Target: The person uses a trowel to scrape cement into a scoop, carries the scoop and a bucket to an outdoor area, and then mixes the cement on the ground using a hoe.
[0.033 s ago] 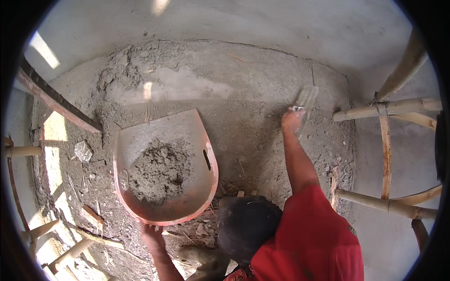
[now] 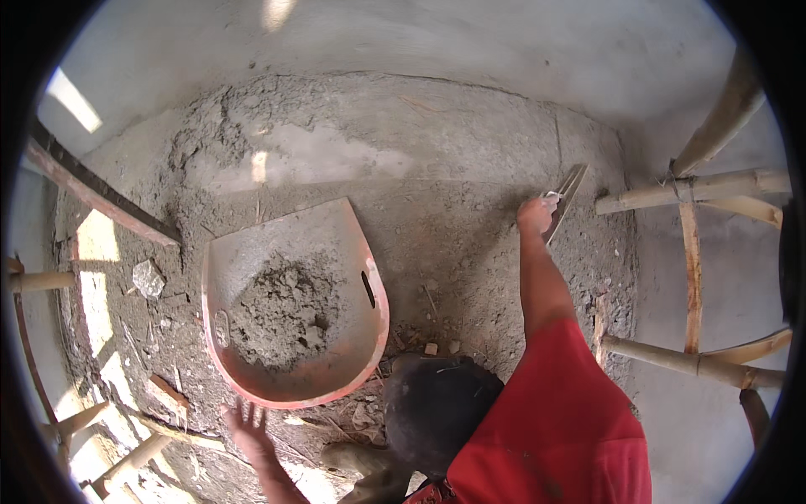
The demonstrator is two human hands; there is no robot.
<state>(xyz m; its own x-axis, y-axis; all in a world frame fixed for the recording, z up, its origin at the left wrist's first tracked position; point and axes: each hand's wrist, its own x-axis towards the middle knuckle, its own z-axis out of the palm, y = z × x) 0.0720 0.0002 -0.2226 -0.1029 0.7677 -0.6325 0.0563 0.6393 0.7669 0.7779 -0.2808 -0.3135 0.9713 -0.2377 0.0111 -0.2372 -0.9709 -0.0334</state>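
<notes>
My right hand [image 2: 535, 216] is wrapped round the handle of a long plastering float [image 2: 569, 195], which is tilted on edge close to the rough grey surface at the right. Below the rim of a cut-open plastic tub [image 2: 382, 323], my left hand [image 2: 249, 434] is open with fingers spread, holding nothing. The tub has an orange-red edge and a slot in its side. In it lies a heap of damp, lumpy grey mortar [image 2: 281, 315]. A smoother band of mortar [image 2: 327, 153] runs along the base of the wall.
Bamboo poles [image 2: 730, 189] tied into a frame stand at the right; more poles [image 2: 126, 462] cross at lower left. A dark beam [image 2: 101, 189] slants in at upper left. A pale stone [image 2: 149, 279] and wood scraps [image 2: 168, 395] lie on the ground. A dark rounded thing [image 2: 441, 412] sits low centre.
My left hand has come off the tub's lower rim and moved left, its fingers spreading. My right hand has shifted slightly right, and the float has turned from face-up onto its edge.
</notes>
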